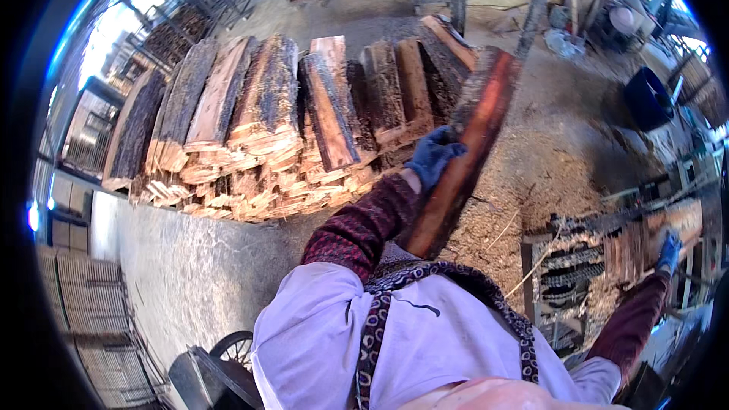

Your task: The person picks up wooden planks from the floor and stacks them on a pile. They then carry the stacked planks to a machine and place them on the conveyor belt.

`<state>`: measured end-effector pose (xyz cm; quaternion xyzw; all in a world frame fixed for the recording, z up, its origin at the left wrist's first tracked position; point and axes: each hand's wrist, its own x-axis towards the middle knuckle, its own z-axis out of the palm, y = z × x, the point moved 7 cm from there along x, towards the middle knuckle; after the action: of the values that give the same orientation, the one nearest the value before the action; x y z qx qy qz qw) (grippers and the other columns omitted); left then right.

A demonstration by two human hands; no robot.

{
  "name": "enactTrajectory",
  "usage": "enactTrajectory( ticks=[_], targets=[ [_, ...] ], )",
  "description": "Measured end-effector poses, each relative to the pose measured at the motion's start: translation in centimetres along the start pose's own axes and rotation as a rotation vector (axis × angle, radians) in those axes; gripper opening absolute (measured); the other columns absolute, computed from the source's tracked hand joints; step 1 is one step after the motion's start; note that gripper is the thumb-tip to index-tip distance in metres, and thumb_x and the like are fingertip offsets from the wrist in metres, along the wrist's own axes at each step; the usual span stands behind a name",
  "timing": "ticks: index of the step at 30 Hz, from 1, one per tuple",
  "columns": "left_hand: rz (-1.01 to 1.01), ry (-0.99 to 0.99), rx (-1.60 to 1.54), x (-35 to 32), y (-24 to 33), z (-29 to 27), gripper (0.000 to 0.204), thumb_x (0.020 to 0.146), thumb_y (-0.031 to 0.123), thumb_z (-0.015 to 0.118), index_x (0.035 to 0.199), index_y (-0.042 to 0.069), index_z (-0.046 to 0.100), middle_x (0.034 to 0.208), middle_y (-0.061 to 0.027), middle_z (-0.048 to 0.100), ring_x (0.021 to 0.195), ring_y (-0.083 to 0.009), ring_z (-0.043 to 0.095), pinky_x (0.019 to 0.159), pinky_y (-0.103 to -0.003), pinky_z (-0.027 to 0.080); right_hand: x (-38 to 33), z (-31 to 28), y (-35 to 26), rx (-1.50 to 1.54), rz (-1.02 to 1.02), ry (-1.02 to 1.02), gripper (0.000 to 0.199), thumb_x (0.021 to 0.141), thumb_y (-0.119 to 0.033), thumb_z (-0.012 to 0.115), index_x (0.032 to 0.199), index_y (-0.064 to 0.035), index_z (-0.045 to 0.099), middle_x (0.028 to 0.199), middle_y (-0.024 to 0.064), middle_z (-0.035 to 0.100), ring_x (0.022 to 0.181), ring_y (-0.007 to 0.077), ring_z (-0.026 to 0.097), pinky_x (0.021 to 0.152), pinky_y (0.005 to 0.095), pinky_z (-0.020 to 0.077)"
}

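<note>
My left hand (pixel 434 156), in a blue glove, grips a long bark-edged wooden slab (pixel 465 171) by its left edge. The slab stands tilted in front of me, its cut face reddish brown and its lower end close to my apron (pixel 456 311). Far to the right, my right hand (pixel 670 250), also gloved in blue, lies with its fingers stretched out on a pale board (pixel 678 222). That board rests on a machine (pixel 573 277) with rows of dark chains.
Ahead to the left is a large stack of bark-edged slabs (pixel 266 99). Sawdust (pixel 554 175) covers the floor between stack and machine. A dark blue drum (pixel 648 99) is at the right, a metal post (pixel 538 4) behind the slab. A spoked wheel (pixel 235 349) is at lower left.
</note>
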<state>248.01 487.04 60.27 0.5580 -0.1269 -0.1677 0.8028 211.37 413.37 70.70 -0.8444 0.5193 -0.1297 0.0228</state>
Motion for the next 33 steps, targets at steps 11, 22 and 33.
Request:
enactTrajectory(
  ticks=[11,22,33],
  targets=[
    [0.081,0.773,0.547,-0.4,9.3,-33.0,0.053,0.085,0.024,0.079,0.128,-0.001,0.062,0.119,-0.0108,0.07,0.106,-0.0212,0.067,0.095,-0.034,0.053,-29.5,10.8,-50.4,0.939,-0.794,-0.414,0.054,0.095,-0.021,0.073,0.143,-0.0033,0.056,0.145,0.012,0.057,0.131,0.028,0.053,0.112,0.038,0.0407],
    [-0.352,0.656,0.44,-4.9,-0.2,-37.6,0.05,0.089,0.032,0.081,0.122,-0.002,0.067,0.115,-0.0081,0.073,0.1,-0.0172,0.068,0.087,-0.032,0.054,-63.3,29.2,-82.5,1.1,-0.138,-2.092,0.049,0.088,-0.034,0.08,0.12,0.0011,0.07,0.107,0.0056,0.073,0.093,0.0126,0.065,0.083,0.0337,0.0541],
    [-0.537,0.039,0.505,9.4,-10.3,-27.8,0.042,0.09,0.036,0.078,0.109,0.0,0.068,0.095,-0.0134,0.074,0.085,-0.0194,0.069,0.076,-0.036,0.055,-41.7,33.4,-73.8,0.929,-0.094,-1.66,0.064,0.084,-0.024,0.084,0.136,0.0031,0.059,0.125,0.0095,0.069,0.112,0.019,0.064,0.1,0.035,0.0508]
  ],
)
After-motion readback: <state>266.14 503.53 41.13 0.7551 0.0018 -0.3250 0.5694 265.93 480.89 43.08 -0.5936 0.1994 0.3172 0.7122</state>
